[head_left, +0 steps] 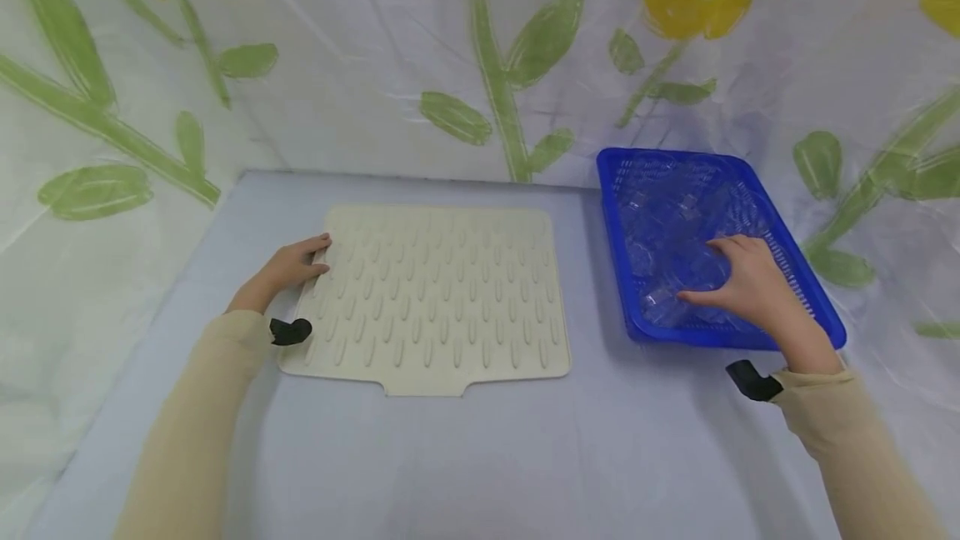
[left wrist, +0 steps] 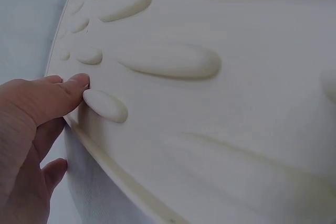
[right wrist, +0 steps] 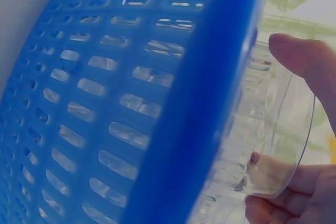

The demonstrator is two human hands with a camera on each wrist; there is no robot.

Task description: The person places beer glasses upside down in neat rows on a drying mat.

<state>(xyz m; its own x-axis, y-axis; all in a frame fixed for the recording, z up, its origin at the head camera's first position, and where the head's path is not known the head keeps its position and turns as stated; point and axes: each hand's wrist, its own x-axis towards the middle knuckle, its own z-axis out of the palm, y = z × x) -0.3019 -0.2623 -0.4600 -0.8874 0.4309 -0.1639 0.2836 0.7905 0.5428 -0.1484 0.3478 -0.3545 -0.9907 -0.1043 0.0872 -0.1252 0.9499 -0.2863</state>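
In the head view, a cream draining mat (head_left: pixel 442 273) with rows of raised oval ridges lies flat, its spout-like lip toward me. My left hand (head_left: pixel 296 261) rests on its left edge. The left wrist view shows the fingertips (left wrist: pixel 79 81) on the mat beside a ridge. My right hand (head_left: pixel 750 277) reaches over a blue plastic basket (head_left: pixel 613 232) of clear cups. Thumb and fingers spread around one clear cup (right wrist: pixel 283 135), gripping its sides near the basket rim; a fingertip shows through its wall.
Several other clear cups (head_left: pixel 682 202) lie jumbled inside the basket, which stands at the right end of the pale table (head_left: pixel 487 465). Behind and around hangs a white sheet (head_left: pixel 337 65) printed with yellow flowers and green leaves. Dark camera mounts sit at both sleeves.
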